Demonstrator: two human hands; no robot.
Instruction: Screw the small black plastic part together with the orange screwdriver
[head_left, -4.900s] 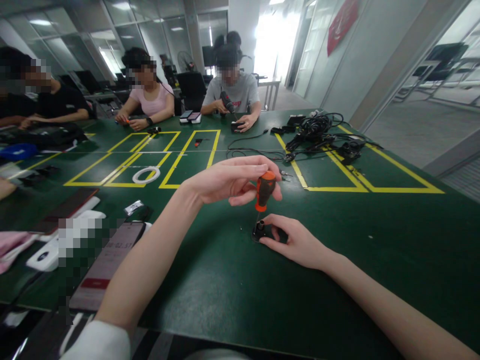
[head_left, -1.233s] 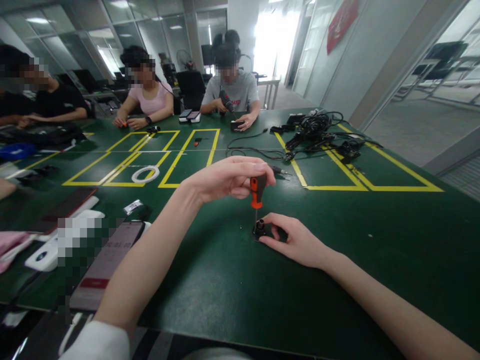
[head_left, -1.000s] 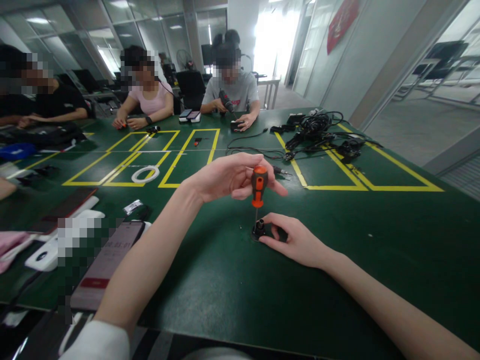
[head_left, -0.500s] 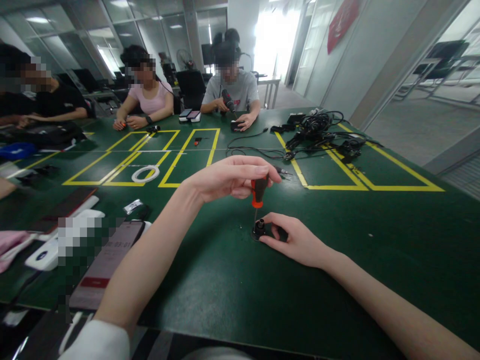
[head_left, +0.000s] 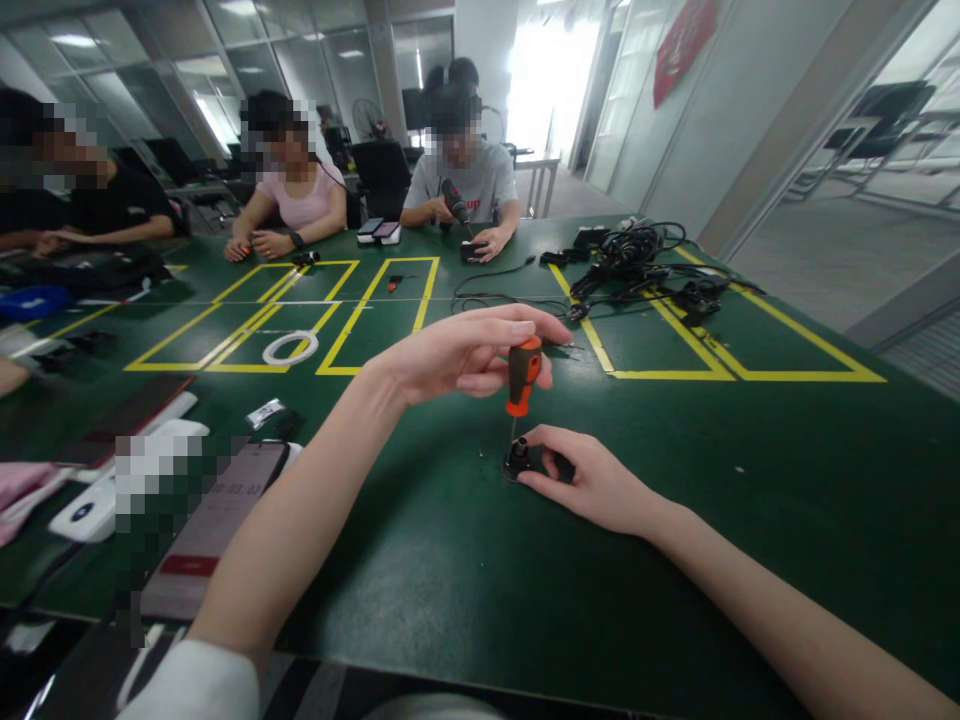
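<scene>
My left hand (head_left: pixel 476 350) is closed around the upper handle of a screwdriver (head_left: pixel 523 378) with an orange and dark grip. The shaft points almost straight down, its tip at a small black round part (head_left: pixel 516 462) with a short raised tube. The tip itself is hidden in the dark part. Thumb and index finger of my right hand (head_left: pixel 581 472) pinch that part from the right and keep it against the green tabletop.
A phone (head_left: pixel 217 530) and white power bank (head_left: pixel 105 500) lie left of my left forearm. Beyond my hands are a white ring coil (head_left: pixel 291 348), yellow tape outlines and a heap of black cables (head_left: pixel 637 250). Across the table, a co-worker holds a power drill (head_left: pixel 454 200).
The fingers of my left hand have shifted on the screwdriver handle, which shows more of its orange top and has turned. My right hand and the black part have stayed put.
</scene>
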